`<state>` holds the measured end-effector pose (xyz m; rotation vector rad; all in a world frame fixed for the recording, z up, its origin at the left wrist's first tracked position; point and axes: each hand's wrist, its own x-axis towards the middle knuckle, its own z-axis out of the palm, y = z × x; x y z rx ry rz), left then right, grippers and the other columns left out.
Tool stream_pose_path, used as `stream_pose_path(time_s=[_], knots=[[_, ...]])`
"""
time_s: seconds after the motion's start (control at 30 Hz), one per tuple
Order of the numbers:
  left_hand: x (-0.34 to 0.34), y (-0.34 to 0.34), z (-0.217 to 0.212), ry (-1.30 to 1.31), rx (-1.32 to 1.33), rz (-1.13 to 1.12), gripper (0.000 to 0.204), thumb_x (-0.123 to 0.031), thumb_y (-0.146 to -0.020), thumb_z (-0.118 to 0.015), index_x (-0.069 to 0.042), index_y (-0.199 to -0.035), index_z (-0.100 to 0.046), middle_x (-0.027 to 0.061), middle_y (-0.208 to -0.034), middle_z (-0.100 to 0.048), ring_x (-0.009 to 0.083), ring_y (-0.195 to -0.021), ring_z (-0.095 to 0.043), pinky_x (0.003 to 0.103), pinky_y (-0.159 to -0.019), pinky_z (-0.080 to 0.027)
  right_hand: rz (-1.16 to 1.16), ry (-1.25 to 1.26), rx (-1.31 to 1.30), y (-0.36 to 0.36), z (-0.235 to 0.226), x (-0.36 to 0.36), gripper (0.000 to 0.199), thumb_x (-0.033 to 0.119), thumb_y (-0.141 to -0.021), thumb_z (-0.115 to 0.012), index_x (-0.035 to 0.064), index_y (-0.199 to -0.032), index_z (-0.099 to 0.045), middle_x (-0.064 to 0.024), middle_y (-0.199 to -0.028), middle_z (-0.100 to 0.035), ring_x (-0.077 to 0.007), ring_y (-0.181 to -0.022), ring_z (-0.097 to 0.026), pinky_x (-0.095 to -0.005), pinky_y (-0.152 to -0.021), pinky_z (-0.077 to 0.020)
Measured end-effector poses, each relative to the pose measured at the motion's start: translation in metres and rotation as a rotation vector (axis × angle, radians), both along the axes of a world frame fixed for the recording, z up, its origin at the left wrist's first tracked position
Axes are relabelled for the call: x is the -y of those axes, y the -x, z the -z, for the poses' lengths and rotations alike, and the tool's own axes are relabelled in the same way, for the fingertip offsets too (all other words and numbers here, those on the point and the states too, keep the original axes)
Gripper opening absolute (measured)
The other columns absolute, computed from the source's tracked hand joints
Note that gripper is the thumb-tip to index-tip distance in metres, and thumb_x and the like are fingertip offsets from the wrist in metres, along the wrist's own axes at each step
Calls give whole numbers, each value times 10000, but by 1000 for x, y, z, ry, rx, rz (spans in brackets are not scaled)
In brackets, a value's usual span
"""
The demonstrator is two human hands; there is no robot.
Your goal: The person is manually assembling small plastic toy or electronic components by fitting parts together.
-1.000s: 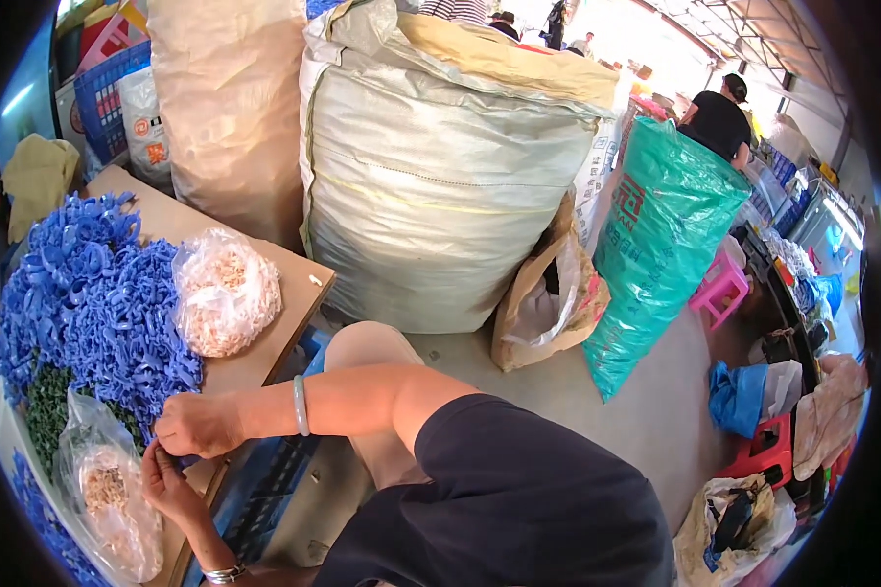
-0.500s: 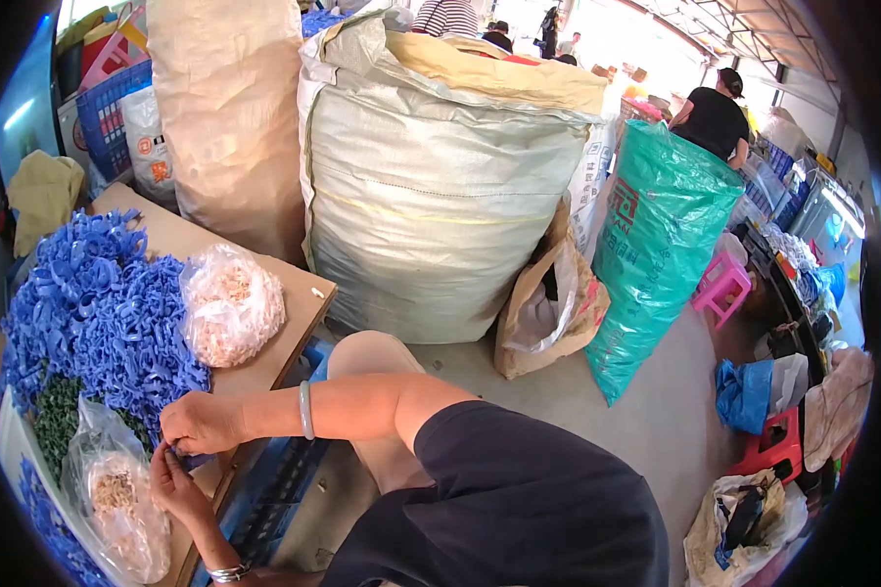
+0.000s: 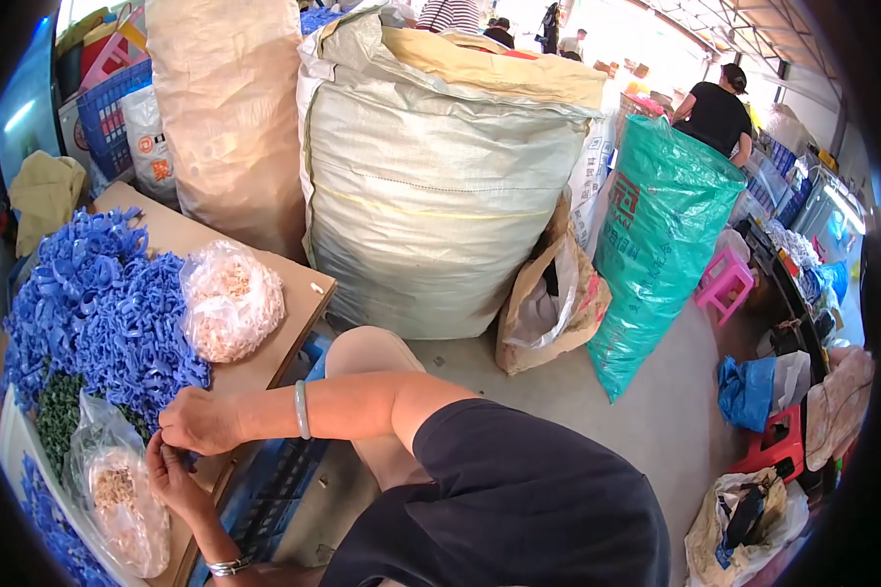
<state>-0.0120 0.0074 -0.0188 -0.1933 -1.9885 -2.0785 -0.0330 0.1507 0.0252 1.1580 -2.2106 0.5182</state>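
Observation:
My right hand (image 3: 203, 421), with a pale bangle on its wrist, reaches in above the cardboard-topped table with fingers closed in a pinch. My left hand (image 3: 174, 481), a silver bracelet at the wrist, is closed just below it, and the fingertips meet. What is between them is too small and hidden to name; a bit of blue shows under the fingers. Beside them lies a large heap of blue plastic pieces (image 3: 98, 303), with dark green pieces (image 3: 61, 416) at its near side. An opened clear bag of small pale parts (image 3: 122, 499) lies left of my left hand.
Another clear bag of pale parts (image 3: 231, 301) sits on the cardboard (image 3: 299, 293). Beyond stand a big white woven sack (image 3: 440, 205), a tall beige sack (image 3: 227, 127) and a green sack (image 3: 661, 235). A blue crate (image 3: 289, 470) is beneath the table edge. Other people are further back.
My hands stay together in nearly the same place, with only slight finger movement. The view has shifted a little. The person in black at the back has moved slightly.

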Motion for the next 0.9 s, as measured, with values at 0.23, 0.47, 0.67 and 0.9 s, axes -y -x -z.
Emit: stream_pose_path(time_s=[0.23, 0.47, 0.67, 0.9], knots=[[3, 1, -3, -107, 70, 140, 198, -127, -880, -462, -12, -1025, -532, -6, -792, -568, 29, -625, -483, 157, -510, -363, -78, 165, 202, 2, -9, -8, 134, 167, -645, -592, 40, -680, -613, -97, -708, -574, -279, -673, -581, -381, -591, -459], [7, 2, 1, -135, 108, 226, 206, -124, -861, -499, 2, -1020, -537, 17, -849, -580, 51, -646, -508, 171, -542, -394, 1, -17, 199, -1, -17, -11, 158, 202, -644, -617, 46, -669, -620, -100, -732, -577, -274, -705, -581, -375, -586, -453], [4, 2, -2, -200, 112, 220, 210, -117, -855, -507, 5, -1023, -539, 23, -853, -581, 55, -685, -517, 175, -554, -397, 25, -93, 186, 1, -17, -15, 181, 236, -649, -631, 60, -691, -634, -92, -731, -580, -263, -718, -586, -378, -587, -449], [7, 1, -1, -178, 97, 179, 209, -113, -854, -506, 3, -1025, -538, 16, -844, -576, 47, -663, -502, 166, -546, -387, 21, -81, 218, 2, -18, -9, 187, 241, -645, -637, 59, -687, -632, -97, -734, -583, -263, -712, -588, -373, -589, -453]])
